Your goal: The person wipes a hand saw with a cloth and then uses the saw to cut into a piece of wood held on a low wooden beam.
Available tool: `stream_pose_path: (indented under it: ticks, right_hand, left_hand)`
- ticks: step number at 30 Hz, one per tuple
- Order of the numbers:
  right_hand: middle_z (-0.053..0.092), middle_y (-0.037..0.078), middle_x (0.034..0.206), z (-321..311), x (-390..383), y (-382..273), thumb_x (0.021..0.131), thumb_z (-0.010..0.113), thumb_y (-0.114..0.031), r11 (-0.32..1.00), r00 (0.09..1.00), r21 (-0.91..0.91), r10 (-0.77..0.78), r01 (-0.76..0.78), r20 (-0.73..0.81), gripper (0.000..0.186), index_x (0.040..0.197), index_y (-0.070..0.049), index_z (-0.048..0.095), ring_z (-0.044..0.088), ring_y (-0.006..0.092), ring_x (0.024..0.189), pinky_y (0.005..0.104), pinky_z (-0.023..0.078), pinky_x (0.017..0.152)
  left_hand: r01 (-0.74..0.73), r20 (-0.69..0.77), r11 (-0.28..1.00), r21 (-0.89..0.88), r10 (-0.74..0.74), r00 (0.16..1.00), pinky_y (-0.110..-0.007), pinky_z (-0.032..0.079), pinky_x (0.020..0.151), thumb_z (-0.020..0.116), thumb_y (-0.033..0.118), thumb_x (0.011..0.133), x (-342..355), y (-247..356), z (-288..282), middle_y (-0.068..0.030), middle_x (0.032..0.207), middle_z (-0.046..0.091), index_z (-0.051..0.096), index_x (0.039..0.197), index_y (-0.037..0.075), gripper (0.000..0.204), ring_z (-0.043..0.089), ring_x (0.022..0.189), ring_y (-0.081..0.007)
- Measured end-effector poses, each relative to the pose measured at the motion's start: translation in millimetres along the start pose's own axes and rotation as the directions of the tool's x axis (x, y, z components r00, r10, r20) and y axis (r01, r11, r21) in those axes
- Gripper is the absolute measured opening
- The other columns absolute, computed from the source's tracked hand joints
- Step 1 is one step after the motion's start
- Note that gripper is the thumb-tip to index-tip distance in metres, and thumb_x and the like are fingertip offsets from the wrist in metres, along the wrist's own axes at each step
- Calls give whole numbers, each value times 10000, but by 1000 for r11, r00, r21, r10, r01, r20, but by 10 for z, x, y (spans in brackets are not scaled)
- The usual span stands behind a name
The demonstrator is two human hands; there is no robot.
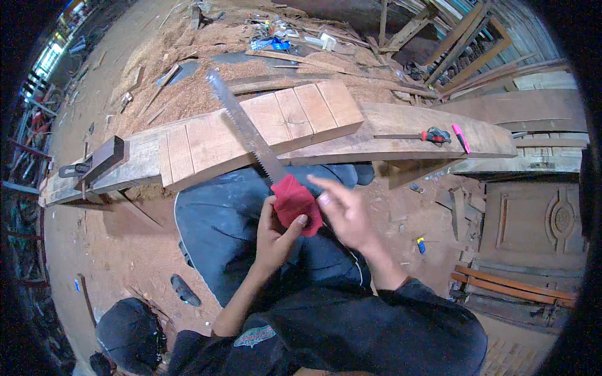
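long rough wooden plank worktop (401, 135) seen across the frame, with a pale wide board (263, 128) laid on it. long grey toothed hand saw (248, 128) lies slanted over the board, its red handle (296, 203) off the near edge above the lap. left hand (274, 235) wrapped on the handle, grip pressed onto it. right hand (345, 210) blurred, fingers spread, just beside the handle. small red-handled tool (433, 135) noted far right.

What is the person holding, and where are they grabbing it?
A hand saw, gripped by its red handle. The left hand is wrapped around the handle from below; the right hand is open beside it, blurred, fingers spread.
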State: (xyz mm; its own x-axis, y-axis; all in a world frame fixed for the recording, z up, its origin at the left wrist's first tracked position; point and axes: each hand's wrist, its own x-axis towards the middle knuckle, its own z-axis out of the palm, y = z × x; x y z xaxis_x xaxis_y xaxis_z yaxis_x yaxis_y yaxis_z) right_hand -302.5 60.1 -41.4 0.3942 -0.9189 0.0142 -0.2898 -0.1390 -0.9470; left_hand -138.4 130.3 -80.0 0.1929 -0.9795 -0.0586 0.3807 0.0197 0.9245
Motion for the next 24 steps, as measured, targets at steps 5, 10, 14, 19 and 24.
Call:
stream_pose_path:
  ticks: [5,10,14,19,24]
  right_hand:
    - [668,202,1260,-1227,425,425,992,585,-149,730,782,-665,-319,-158,-535,359,1311,3,650,613,309,1243,400,469,1043]
    - [443,160,1569,-2224,555,1022,839,623,-24,347,811,-868,-348,-355,-471,651,1476,-119,530,375,361,1487,530,260,1211]
    - [531,113,1490,-2778,449,1343,771,662,19,282,915,-920,-220,-273,-339,633,1378,-146,593,395,358,1468,560,268,1187]
    - [592,158,1146,-2664,459,939,728,687,-4,181,945,-965,-235,-188,-228,379,1093,-55,598,543,402,1198,546,401,997]
    - [644,236,978,-2284,117,792,792,724,-136,405,910,-819,106,-407,-400,404,1174,-69,610,622,482,1007,546,493,859]
  left_hand:
    - [52,17,997,63,-53,998,-314,472,999,728,64,951,25,46,-208,-48,1183,609,496,1300,37,420,587,1135,-132]
    - [47,-49,986,160,-40,998,-302,474,963,719,133,958,50,-27,-389,-34,1123,611,535,1247,39,355,584,1068,-123]
    - [10,-49,992,129,-4,999,-299,481,946,717,121,954,35,-39,-316,-28,1120,614,545,1234,39,339,587,1061,-115]
    - [-1,-37,982,187,8,999,-297,496,920,705,109,957,8,-91,-337,-27,1112,625,542,1232,32,328,600,1035,-110]
    - [84,-30,989,123,-81,996,-315,502,919,764,168,924,-178,-445,-479,-94,1119,653,491,1149,48,374,616,1048,-137]
